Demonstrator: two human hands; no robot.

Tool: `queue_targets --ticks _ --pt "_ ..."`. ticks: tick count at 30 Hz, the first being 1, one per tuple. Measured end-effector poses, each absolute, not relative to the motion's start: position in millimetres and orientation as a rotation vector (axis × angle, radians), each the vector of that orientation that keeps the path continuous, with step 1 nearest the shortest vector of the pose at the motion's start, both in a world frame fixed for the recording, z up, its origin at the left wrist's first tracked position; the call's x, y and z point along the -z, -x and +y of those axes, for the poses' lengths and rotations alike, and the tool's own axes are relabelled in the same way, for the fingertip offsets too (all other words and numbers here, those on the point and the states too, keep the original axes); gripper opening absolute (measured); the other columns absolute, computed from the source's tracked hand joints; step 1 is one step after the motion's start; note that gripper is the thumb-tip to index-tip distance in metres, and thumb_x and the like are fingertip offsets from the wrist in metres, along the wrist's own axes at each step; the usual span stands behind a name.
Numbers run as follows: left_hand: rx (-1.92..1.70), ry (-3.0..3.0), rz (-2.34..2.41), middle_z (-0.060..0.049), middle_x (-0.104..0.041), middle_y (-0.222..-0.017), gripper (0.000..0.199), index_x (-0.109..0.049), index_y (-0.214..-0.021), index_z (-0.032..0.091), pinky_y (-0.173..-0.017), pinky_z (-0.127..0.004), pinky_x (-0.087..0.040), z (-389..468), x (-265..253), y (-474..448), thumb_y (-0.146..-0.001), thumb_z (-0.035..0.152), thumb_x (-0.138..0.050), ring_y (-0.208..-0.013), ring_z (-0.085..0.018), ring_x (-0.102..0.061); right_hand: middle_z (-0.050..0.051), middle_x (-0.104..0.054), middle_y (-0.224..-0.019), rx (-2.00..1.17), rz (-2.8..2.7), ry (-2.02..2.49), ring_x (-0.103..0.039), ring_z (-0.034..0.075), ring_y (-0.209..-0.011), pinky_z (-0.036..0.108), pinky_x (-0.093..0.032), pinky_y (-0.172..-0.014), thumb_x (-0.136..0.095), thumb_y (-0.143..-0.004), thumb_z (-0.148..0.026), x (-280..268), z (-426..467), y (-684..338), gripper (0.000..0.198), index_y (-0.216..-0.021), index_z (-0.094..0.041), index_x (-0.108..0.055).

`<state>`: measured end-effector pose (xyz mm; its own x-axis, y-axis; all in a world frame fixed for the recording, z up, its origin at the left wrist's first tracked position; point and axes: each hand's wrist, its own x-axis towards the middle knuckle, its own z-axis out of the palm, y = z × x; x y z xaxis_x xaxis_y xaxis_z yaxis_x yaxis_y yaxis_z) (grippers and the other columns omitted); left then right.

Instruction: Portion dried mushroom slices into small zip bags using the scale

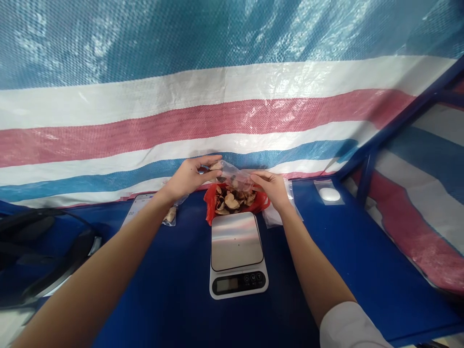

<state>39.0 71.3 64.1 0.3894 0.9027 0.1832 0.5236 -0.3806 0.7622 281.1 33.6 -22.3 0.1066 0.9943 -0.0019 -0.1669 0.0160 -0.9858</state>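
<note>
A small clear plastic bag (236, 175) is stretched between my two hands, above an open red plastic bag (210, 202). My left hand (190, 178) pinches its left end, where a pale piece shows between thumb and fingers. At the other end, my right hand (271, 188) grips the clear plastic with thumb and fingertips. Dried, curled beige and brown slices (232, 200) fill the red bag; their exact kind I cannot tell. Directly in front of it stands a white kitchen scale (237, 251) with a bare metal plate and a dark display panel.
On the blue table (174, 290), a filled clear bag (169, 215) and a phone (137, 207) lie left. Flat clear bags (273, 216) lie beside my right hand. Farther right is a bagged white oval object (329, 194). Black straps (79, 246) occupy the left edge; striped sheeting (224, 116) hangs behind.
</note>
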Motion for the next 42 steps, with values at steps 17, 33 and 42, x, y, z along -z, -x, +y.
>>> queue_targets --ticks 17,33,42 --pt "-0.749 -1.958 1.257 -0.008 -0.078 -0.112 0.063 -0.077 -0.116 0.022 -0.092 -0.038 -0.057 68.4 -61.0 -41.5 -0.074 0.069 -0.074 -0.096 -0.027 -0.073 0.005 -0.080 -0.092 -1.120 -1.244 1.208 -0.074 0.023 -0.084 0.037 -0.062 -0.079 -0.071 -0.079 -0.044 41.0 40.4 -281.5 0.031 -0.099 -0.022 -0.081" --pt "-0.886 -1.902 1.176 -0.009 -0.079 -0.091 0.046 -0.080 -0.090 0.018 -0.080 -0.039 -0.061 63.1 -67.3 -43.9 -0.070 0.059 -0.081 -0.081 -0.026 -0.075 0.007 -0.079 -0.093 -1.183 -1.128 1.187 -0.073 0.024 -0.085 0.040 -0.064 -0.080 -0.078 -0.070 -0.041 33.9 39.1 -285.7 0.032 -0.092 -0.017 -0.081" --pt "-0.967 -2.100 1.133 -0.007 -0.080 -0.096 0.032 -0.082 -0.086 0.022 -0.093 -0.039 -0.058 72.1 -70.3 -49.2 -0.075 0.051 -0.079 -0.093 -0.027 -0.074 0.003 -0.077 -0.076 -1.306 -0.979 1.146 -0.071 0.018 -0.069 0.034 -0.064 -0.071 -0.083 -0.063 -0.035 28.4 36.3 -279.2 0.026 -0.083 -0.018 -0.080"
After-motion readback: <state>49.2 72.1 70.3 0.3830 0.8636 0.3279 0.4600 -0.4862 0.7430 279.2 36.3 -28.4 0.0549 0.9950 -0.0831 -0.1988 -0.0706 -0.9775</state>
